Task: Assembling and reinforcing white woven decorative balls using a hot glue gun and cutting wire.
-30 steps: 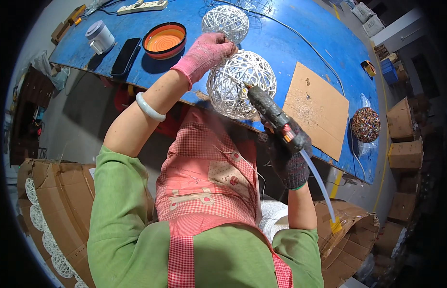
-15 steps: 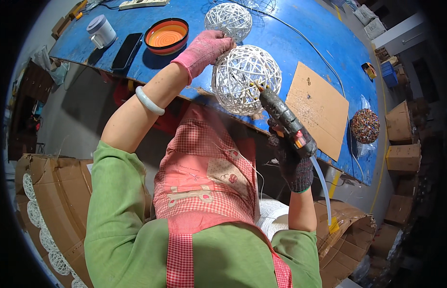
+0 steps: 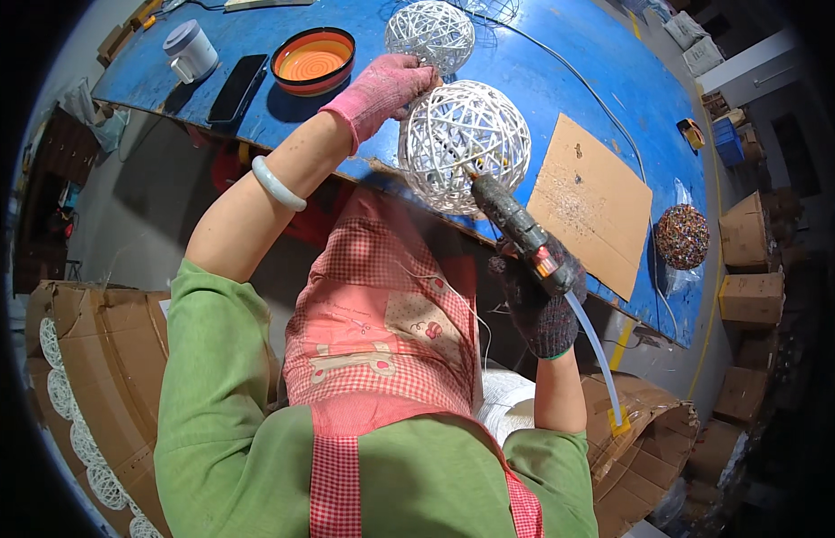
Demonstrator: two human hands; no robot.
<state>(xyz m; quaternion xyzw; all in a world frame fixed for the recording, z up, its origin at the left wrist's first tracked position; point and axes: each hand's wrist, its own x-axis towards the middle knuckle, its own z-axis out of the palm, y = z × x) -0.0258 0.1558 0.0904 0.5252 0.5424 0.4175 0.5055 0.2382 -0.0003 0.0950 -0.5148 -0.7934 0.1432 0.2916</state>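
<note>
A white woven openwork ball is held at the front edge of the blue table. My left hand, in a pink glove, is closed on the ball's upper left side; its fingertips are partly hidden. A second white woven ball lies just beyond, close to those fingers. My right hand, in a dark glove, is wrapped round a black hot glue gun. The gun's nozzle is against the lower right face of the near ball. A translucent glue stick sticks out of the gun's back end.
On the blue table are an orange bowl, a dark phone, a mug and a cardboard sheet. A multicoloured beaded ball sits at the right edge. A cable crosses the table. Cardboard boxes flank me.
The glue gun and my right hand have shifted slightly left and down, the nozzle moving to a lower spot on the ball. The held ball has moved slightly right and up.
</note>
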